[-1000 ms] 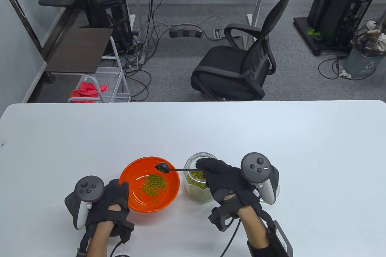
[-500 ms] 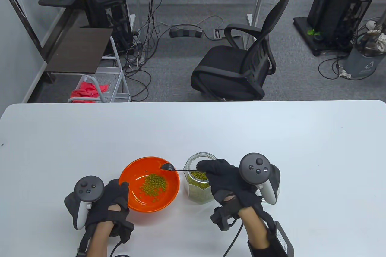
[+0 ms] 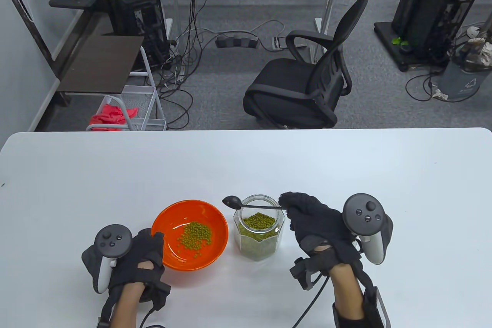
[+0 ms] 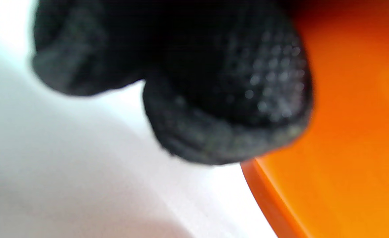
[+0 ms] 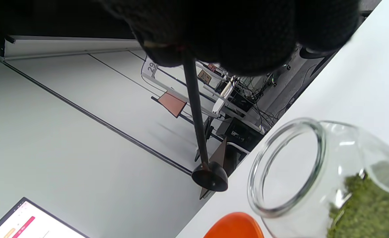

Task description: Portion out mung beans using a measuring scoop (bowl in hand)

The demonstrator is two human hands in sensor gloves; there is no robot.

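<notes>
The orange bowl (image 3: 190, 234) sits on the white table (image 3: 346, 166) near the front edge, a bit left of the middle; a small heap of green mung beans (image 3: 195, 236) lies in its bottom; the left hand (image 3: 134, 257) holds the bowl at its left rim, with the thumb hooked over the edge and the fingers (image 4: 227, 99) curled against the outside wall; in the left wrist view the glove tips press right on the orange side.

Just to the right of the bowl stands a clear glass jar (image 3: 259, 228), upright, with no lid on, and about half full of the same green beans; the jar and the bowl are close, but I cannot tell if they touch.

The right hand (image 3: 319, 224) is to the right of the jar, closer to the front edge than to the back; its fingertips are pressed together and pinch the thin handle of the black measuring scoop (image 3: 251, 205); the handle lies level across the jar's mouth, and the little round cup hangs above the gap between jar and bowl; in the right wrist view the scoop (image 5: 201, 138) hangs from the glove beside the jar rim (image 5: 287, 165).
</notes>
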